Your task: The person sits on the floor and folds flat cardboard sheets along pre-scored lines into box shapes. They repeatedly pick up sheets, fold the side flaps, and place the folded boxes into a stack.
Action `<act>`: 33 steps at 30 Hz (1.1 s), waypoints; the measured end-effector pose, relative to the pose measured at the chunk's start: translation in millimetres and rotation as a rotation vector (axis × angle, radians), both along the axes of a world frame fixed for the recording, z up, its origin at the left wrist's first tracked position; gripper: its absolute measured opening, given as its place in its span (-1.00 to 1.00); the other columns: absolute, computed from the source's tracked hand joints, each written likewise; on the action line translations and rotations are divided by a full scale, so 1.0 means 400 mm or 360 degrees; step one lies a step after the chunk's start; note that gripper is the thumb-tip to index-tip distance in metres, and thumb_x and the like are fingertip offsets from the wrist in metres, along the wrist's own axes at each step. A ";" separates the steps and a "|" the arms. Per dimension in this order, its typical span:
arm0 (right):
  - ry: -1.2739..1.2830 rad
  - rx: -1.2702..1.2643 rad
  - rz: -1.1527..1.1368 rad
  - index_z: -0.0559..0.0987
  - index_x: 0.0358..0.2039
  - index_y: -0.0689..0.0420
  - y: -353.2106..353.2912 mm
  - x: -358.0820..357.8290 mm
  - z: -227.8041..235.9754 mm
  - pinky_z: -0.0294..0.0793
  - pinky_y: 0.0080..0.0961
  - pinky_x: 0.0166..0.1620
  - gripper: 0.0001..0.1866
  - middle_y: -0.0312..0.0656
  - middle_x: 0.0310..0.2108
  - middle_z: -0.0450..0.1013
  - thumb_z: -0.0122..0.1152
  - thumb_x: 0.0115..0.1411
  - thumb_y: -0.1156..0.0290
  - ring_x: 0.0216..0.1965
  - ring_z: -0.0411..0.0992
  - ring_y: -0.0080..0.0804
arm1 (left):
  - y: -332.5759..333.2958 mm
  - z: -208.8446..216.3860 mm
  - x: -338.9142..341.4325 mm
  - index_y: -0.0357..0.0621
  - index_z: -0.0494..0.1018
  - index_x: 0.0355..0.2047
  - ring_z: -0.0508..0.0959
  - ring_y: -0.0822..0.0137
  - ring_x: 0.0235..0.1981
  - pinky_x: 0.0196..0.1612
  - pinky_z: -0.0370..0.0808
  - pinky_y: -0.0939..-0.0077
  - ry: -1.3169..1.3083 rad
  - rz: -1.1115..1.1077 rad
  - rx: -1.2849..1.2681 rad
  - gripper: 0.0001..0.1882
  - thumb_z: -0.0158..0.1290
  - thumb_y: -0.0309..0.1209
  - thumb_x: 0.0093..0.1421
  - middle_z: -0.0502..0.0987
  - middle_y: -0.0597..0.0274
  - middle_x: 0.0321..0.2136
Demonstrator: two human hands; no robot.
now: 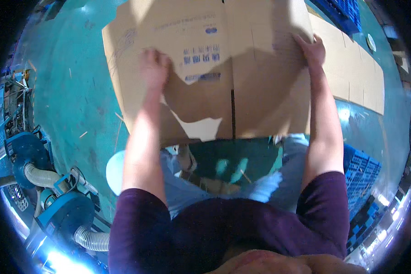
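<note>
A large brown cardboard box [242, 82] with blue print and a torn paper patch fills the upper middle of the view, held up in front of me over the teal floor. My left hand [154, 68] presses flat on its left flap, fingers bent over the card. My right hand [313, 49] grips the box's right edge with the fingers hooked round it. Both bare forearms reach up from purple sleeves. The near flaps hang open toward me, and my light trousers show under the box.
A flat cardboard sheet [356, 73] lies on the floor at the right. Blue plastic crates [345, 11] stand at the top right, and more blue crates [363, 173] at the lower right. Blue blower machines [64, 210] with ribbed hoses sit at the lower left.
</note>
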State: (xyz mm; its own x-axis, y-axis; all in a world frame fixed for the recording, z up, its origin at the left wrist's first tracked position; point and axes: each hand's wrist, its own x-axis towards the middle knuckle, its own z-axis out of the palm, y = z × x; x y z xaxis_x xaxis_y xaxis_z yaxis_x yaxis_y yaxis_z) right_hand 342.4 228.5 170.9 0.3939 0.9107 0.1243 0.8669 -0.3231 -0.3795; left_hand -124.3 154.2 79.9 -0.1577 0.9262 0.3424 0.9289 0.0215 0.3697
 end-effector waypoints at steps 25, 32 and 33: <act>-0.0535 0.0141 -0.0079 0.52 -0.11 0.14 -0.218 0.039 -0.169 0.33 -0.09 0.00 -0.53 0.18 -0.07 0.40 0.06 0.08 0.07 -0.01 0.35 0.12 | -0.456 0.031 0.413 -0.12 0.32 0.10 0.24 0.08 0.20 0.25 0.20 0.19 -0.0147 -0.1131 -0.0011 -0.22 0.30 -0.19 -0.17 0.28 0.09 0.14; 0.1505 -0.0427 -0.0322 0.51 -0.04 0.27 0.092 0.266 -0.213 0.34 -0.22 -0.03 -0.38 0.02 -0.04 0.46 0.08 0.15 -0.06 -0.06 0.42 -0.09 | -0.337 0.082 0.399 -0.04 0.42 0.02 0.34 0.13 0.13 0.20 0.27 0.24 -0.0055 -0.1173 0.0008 -0.34 0.19 -0.04 -0.10 0.37 0.13 0.08; 0.1488 -0.0432 -0.0232 0.52 -0.04 0.24 0.113 0.260 -0.220 0.30 -0.32 -0.01 -0.39 -0.08 -0.06 0.47 0.06 0.16 -0.08 -0.05 0.40 -0.22 | -0.327 0.079 0.402 0.01 0.46 -0.04 0.40 0.16 0.08 0.15 0.32 0.27 -0.0081 -0.1129 0.0049 -0.42 0.17 -0.04 -0.07 0.41 0.17 0.03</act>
State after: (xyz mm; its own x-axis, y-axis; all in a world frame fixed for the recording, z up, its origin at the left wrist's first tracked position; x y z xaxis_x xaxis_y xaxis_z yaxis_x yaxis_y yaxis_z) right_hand 446.2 273.5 83.0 0.3376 0.7970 -0.5009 0.1998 -0.5807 -0.7892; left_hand 36.6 23.4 111.4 0.4630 0.8015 0.3785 0.6966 -0.5931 0.4037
